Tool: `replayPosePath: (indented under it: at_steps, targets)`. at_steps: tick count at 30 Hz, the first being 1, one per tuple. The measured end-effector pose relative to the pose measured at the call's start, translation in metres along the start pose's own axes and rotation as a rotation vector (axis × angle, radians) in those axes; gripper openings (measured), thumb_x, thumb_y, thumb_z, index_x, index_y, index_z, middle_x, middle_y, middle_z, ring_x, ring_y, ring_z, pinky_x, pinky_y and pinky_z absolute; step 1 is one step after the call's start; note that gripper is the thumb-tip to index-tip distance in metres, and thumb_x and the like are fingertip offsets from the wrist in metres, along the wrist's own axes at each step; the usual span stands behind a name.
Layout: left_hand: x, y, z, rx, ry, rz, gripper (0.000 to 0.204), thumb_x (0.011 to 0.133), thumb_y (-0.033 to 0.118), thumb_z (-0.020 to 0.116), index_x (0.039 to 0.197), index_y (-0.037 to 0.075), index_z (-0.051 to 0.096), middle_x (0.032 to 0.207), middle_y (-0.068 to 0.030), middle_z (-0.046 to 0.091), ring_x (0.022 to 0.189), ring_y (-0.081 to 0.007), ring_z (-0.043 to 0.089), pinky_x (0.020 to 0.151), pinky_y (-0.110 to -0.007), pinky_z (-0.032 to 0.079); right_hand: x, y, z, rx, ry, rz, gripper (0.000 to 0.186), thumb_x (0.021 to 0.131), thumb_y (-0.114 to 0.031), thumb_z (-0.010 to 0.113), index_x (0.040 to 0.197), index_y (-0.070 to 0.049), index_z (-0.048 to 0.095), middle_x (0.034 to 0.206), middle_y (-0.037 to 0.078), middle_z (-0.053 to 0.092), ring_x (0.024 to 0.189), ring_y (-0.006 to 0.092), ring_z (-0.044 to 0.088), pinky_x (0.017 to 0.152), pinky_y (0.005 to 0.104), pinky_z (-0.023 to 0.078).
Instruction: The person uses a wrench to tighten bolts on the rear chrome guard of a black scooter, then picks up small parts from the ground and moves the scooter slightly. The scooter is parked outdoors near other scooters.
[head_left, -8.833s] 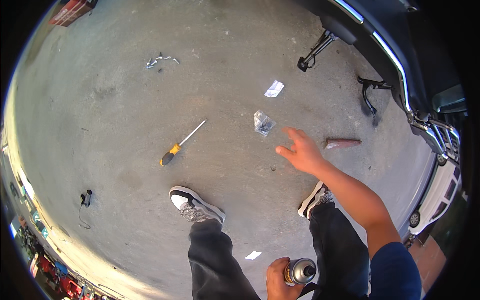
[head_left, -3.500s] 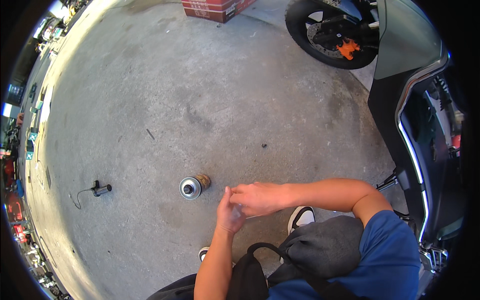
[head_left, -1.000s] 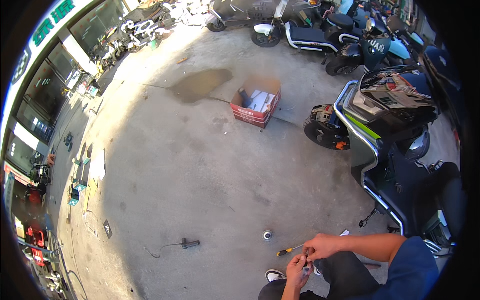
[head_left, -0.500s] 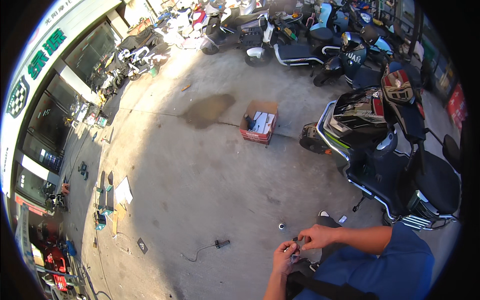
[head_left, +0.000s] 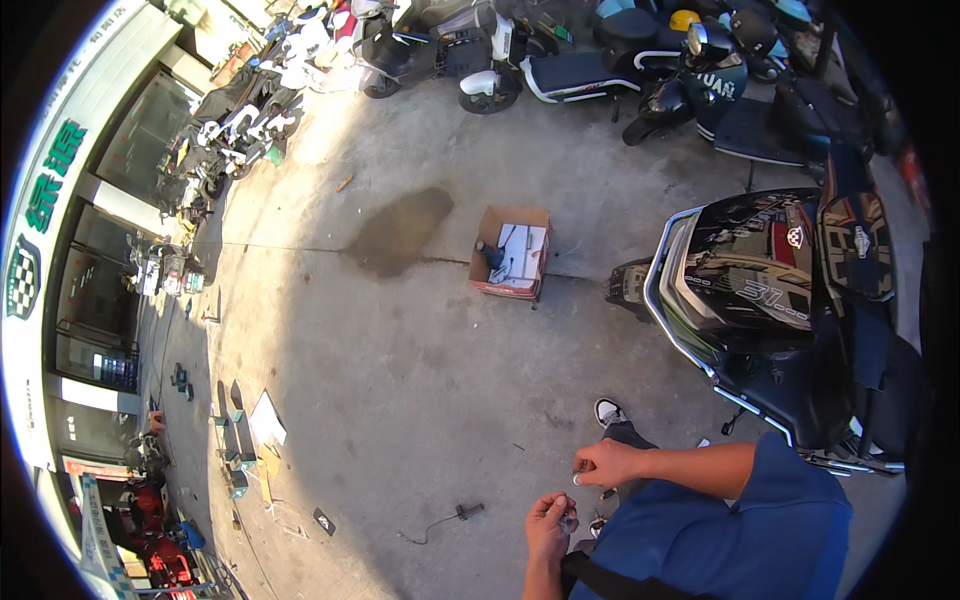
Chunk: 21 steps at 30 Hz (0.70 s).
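My left hand (head_left: pixel 547 527) is low in the picture, its fingers closed around something small and pale that I cannot make out. Just above and to the right, my right hand (head_left: pixel 608 463) has its fingers bent together in a pinch. A small white spot shows at its fingertips; whether it is held or lies on the ground behind them, I cannot tell. The two hands are a little apart. Left of them on the concrete lies a small dark cylindrical device (head_left: pixel 468 511) with a thin cable.
An open cardboard box (head_left: pixel 510 285) with white sheets and a dark item inside stands ahead. A black scooter (head_left: pixel 745 270) is parked at right, more scooters beyond. Boxes (head_left: pixel 237 483) and a white sheet (head_left: pixel 267 419) lie at left. A wet patch (head_left: pixel 400 232) marks the ground.
My hands, together half a second ago, have drawn slightly apart. The dark piece between the fingertips no longer shows there. The whole view has shifted and turned somewhat.
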<state>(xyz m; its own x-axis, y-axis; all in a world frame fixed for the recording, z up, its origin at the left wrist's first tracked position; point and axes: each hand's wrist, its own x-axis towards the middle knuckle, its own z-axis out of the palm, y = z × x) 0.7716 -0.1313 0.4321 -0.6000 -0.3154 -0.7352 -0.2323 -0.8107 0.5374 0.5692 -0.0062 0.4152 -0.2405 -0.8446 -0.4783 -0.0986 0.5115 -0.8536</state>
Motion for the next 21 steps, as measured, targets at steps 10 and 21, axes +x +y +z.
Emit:
replayPosePath:
  at_steps: [10, 21]
  targets:
    - [0.063, 0.061, 0.056, 0.021, 0.037, -0.009, 0.011, 0.097, 0.010, 0.072, 0.104, 0.004, 0.065, 0.090, -0.0116, 0.070, 0.071, -0.0181, 0.063, 0.056, -0.030, 0.049, 0.034, -0.016, -0.086, 0.303, 0.099, 0.131, 0.026, 0.091, -0.022, 0.073, 0.103, 0.001, 0.070, 0.083, 0.012, 0.077, 0.069, 0.0180, 0.073, 0.064, 0.0348, 0.057]
    - [0.083, 0.097, 0.078, -0.050, -0.245, 0.087, 0.011, 0.105, 0.014, 0.062, 0.106, 0.004, 0.062, 0.098, -0.0125, 0.068, 0.073, -0.0205, 0.061, 0.056, -0.032, 0.049, 0.004, -0.014, -0.059, 0.626, 0.395, 0.191, 0.026, 0.095, -0.024, 0.070, 0.098, 0.002, 0.069, 0.081, 0.010, 0.074, 0.070, 0.0198, 0.073, 0.064, 0.0353, 0.058]
